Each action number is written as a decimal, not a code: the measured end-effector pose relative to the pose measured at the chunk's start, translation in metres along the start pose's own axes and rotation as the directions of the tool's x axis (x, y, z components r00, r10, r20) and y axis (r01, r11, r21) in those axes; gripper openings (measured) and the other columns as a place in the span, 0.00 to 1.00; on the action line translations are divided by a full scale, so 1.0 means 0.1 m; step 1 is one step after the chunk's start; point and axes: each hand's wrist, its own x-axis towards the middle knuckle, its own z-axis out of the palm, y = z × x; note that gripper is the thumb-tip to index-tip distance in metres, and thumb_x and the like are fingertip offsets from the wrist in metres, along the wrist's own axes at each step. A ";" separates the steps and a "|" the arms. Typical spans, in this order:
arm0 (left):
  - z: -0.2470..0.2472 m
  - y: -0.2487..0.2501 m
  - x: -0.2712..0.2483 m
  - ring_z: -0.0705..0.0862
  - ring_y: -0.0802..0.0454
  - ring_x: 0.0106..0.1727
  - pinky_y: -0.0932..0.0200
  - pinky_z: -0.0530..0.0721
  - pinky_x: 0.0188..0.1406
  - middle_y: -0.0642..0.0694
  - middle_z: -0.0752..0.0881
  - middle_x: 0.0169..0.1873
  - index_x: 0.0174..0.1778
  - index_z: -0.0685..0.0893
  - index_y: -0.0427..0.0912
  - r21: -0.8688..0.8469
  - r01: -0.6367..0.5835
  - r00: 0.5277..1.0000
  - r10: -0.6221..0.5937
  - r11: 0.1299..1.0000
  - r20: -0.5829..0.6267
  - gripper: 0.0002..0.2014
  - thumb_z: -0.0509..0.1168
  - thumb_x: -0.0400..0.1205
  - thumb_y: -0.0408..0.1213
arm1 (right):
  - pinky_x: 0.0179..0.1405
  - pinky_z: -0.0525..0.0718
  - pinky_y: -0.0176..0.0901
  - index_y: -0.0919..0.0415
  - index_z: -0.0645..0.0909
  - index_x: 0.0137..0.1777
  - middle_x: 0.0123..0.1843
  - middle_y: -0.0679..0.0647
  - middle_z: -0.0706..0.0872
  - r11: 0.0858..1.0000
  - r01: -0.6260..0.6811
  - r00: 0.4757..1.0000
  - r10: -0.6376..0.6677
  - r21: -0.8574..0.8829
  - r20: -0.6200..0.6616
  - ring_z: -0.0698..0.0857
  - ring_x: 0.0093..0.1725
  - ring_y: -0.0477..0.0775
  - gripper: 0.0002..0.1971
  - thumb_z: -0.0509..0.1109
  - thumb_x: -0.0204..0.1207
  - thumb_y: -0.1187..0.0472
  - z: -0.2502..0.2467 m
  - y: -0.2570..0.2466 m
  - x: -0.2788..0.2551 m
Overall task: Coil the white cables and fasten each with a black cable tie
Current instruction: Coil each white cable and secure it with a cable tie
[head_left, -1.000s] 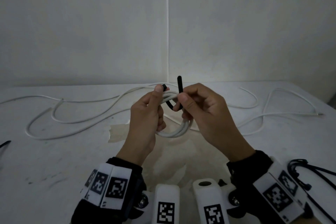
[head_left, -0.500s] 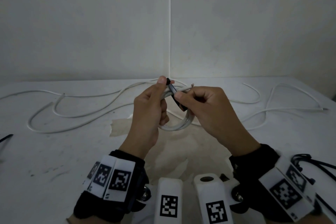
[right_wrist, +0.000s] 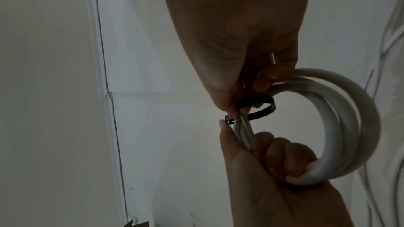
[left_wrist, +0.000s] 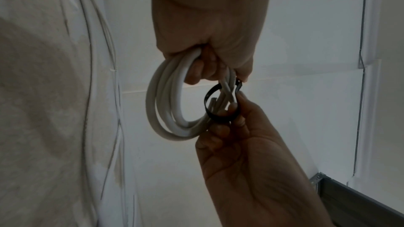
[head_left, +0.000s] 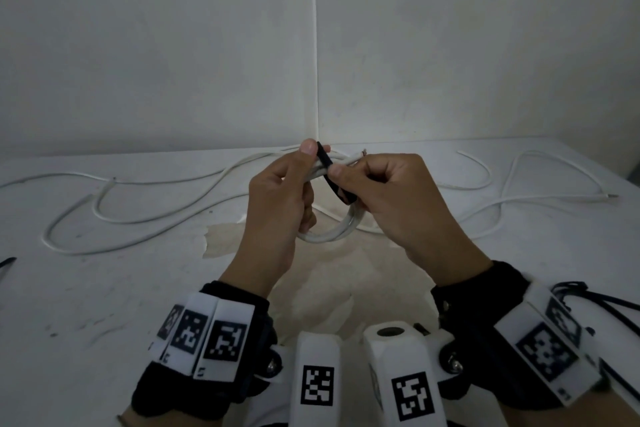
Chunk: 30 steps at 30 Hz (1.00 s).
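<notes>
Your left hand (head_left: pixel 280 198) grips the coiled white cable (head_left: pixel 332 232) above the bench (head_left: pixel 104 288) while your right hand (head_left: pixel 384 198) pinches the black cable tie (left_wrist: pixel 215 111) looped round it; keep the strands bunched, feed the tail squarely into the head, then cinch.

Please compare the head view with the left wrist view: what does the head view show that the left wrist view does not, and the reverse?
Only the head view shows the loose white cables lying on the table, more black ties at the right edge, and both wrist mounts.

Only the left wrist view shows the black cable tie curving as a slack loop around the strands, not yet tight, and a grey metal frame in the corner.

Both show the left hand gripping the coiled white cable while the right hand pinches the tie.
</notes>
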 end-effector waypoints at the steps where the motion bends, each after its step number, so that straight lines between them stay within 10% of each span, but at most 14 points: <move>1: 0.00 0.00 0.00 0.57 0.58 0.17 0.68 0.61 0.16 0.54 0.60 0.15 0.43 0.88 0.47 -0.001 -0.003 1.000 0.003 1.000 -0.001 0.14 0.59 0.83 0.46 | 0.26 0.73 0.30 0.66 0.83 0.27 0.21 0.47 0.80 1.000 -0.008 1.000 0.008 0.005 -0.003 0.73 0.22 0.40 0.14 0.73 0.72 0.60 0.00 -0.01 0.00; 9: 0.05 -0.02 -0.03 0.60 0.59 0.15 0.68 0.63 0.15 0.56 0.64 0.13 0.32 0.86 0.51 0.031 -0.035 0.999 0.035 0.999 -0.004 0.15 0.59 0.83 0.45 | 0.28 0.74 0.29 0.69 0.82 0.32 0.25 0.55 0.79 0.999 0.017 0.999 -0.016 0.039 -0.037 0.74 0.25 0.43 0.17 0.70 0.75 0.55 0.04 -0.06 -0.04; 13: 0.09 -0.04 -0.05 0.62 0.59 0.15 0.66 0.64 0.17 0.56 0.65 0.12 0.42 0.88 0.46 0.099 -0.047 0.999 0.048 0.994 0.000 0.12 0.60 0.82 0.44 | 0.27 0.73 0.26 0.65 0.84 0.32 0.24 0.49 0.79 0.998 0.052 0.992 -0.056 -0.038 -0.113 0.75 0.23 0.40 0.15 0.71 0.72 0.53 0.06 -0.05 -0.04; 20: -0.01 0.02 0.00 0.59 0.60 0.15 0.69 0.61 0.15 0.58 0.62 0.13 0.40 0.87 0.46 -0.020 -0.029 0.996 0.027 0.999 -0.086 0.13 0.60 0.82 0.46 | 0.35 0.76 0.28 0.61 0.87 0.41 0.39 0.56 0.87 0.991 0.079 0.991 -0.066 -0.111 0.114 0.79 0.34 0.42 0.05 0.71 0.74 0.62 0.01 -0.06 -0.05; 30: 0.06 -0.02 -0.04 0.60 0.60 0.16 0.68 0.63 0.15 0.56 0.63 0.13 0.35 0.88 0.48 -0.020 -0.046 0.995 0.044 0.999 -0.087 0.13 0.61 0.81 0.44 | 0.33 0.79 0.38 0.61 0.86 0.38 0.31 0.53 0.85 0.986 0.140 0.990 -0.137 -0.093 0.033 0.79 0.30 0.49 0.06 0.71 0.74 0.60 0.03 -0.11 -0.07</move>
